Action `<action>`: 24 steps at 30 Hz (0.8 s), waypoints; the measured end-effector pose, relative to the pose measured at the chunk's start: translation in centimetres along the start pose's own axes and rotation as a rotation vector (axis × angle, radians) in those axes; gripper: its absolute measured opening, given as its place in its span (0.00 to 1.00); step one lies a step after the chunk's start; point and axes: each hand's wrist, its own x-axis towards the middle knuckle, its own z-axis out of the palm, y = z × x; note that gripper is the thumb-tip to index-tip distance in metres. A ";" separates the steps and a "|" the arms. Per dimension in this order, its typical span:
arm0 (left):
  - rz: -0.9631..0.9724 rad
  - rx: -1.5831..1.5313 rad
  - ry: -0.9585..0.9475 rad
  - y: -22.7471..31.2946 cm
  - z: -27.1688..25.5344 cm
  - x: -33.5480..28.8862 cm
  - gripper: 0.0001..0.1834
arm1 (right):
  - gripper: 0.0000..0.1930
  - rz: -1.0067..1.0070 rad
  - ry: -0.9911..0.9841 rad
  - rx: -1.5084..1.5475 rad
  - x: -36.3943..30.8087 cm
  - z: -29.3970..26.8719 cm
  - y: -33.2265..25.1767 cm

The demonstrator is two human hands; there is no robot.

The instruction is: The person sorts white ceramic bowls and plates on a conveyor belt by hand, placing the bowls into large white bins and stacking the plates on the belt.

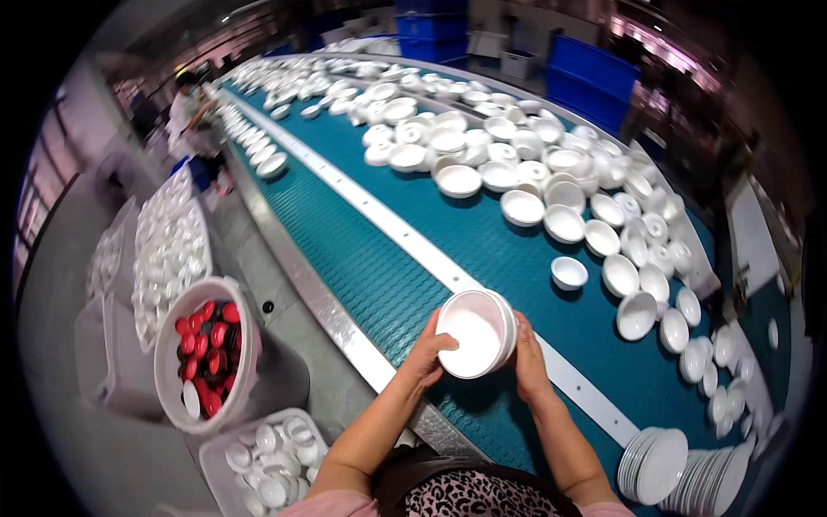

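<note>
A short stack of nested white bowls (469, 336) is held over the green conveyor belt, its open side tilted up at me. My left hand (424, 351) is closed on the stack's left side, the thumb over the rim. On the opposite side my right hand (528, 358) presses against the bowls, most of its fingers hidden behind them. Just beyond the stack runs a white divider strip (388, 226) with dark fixings. A single white bowl (568, 273) sits apart on the belt past the strip.
Many loose white bowls (564, 222) cover the far half of the belt (345, 250). White plates (659, 465) stand stacked at the near right. To my left are a bin (245, 370) of red and black pieces and tubs of white dishes (271, 465). A person (189, 116) works farther up.
</note>
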 end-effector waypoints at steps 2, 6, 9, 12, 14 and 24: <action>0.043 -0.076 -0.023 2.1 -0.9 -3.7 0.44 | 0.31 0.070 -0.160 -0.144 -2.3 2.0 -5.2; 0.071 -0.276 -0.067 5.1 -1.5 -10.3 0.40 | 0.33 -0.156 -0.385 -0.280 -6.0 5.2 -10.4; 0.146 -0.390 0.291 4.8 -5.0 -20.0 0.33 | 0.28 -0.158 -0.544 -0.434 -6.9 8.4 -9.3; 0.346 -0.675 0.183 0.8 -11.4 -29.3 0.24 | 0.22 -0.283 -0.498 -0.787 -5.9 8.9 -3.9; 0.387 -0.516 0.717 -1.3 -14.0 -33.3 0.21 | 0.22 -0.309 -0.468 -0.951 -6.1 7.7 -1.5; 0.806 -0.847 1.493 -9.9 -31.1 -51.4 0.33 | 0.21 -0.287 -0.464 -1.112 -12.2 5.3 2.6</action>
